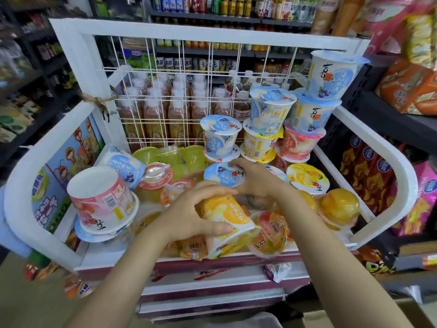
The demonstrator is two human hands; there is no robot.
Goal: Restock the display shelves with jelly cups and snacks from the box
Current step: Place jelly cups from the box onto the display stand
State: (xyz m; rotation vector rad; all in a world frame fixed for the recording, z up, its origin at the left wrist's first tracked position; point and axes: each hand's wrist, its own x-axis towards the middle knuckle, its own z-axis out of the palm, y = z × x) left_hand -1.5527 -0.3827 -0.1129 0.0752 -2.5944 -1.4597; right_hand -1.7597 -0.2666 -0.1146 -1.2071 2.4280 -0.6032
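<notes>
Item 1, yellow jelly cup (227, 221), lower centre of the frame: lying on its side over the front of the bin, my left hand (189, 209) curled round its wall, thumb underneath, fingers on top. I judge it moderately heavy for its size, the wall thin and a little yielding, the film lid the weak point. Best held round the wall near the wide rim, never pressed on the lid.

Item 2, blue jelly cup (222, 174), centre: upright, lid showing, my right hand (257, 178) resting over its right edge with fingers bent onto the lid rim. Whether it is truly gripped I cannot tell. The two hands are close together, each on its own cup.

Item 3, white display bin (390, 159), wire grid at the back: holds mixed cups. At upper right, stacks of blue, yellow and pink cups, some upside down. At left, a pink cup (104, 200) tipped on its side atop another, with a blue one behind it. Loose clear domed fruit jellies (340, 204) fill the floor at right and centre; these look slippery and rounded, likely to roll.

Item 4, bottled drinks (175, 110) behind the grid, upper centre.

Item 5, snack bags (369, 176) on the shelves at right edge.
</notes>
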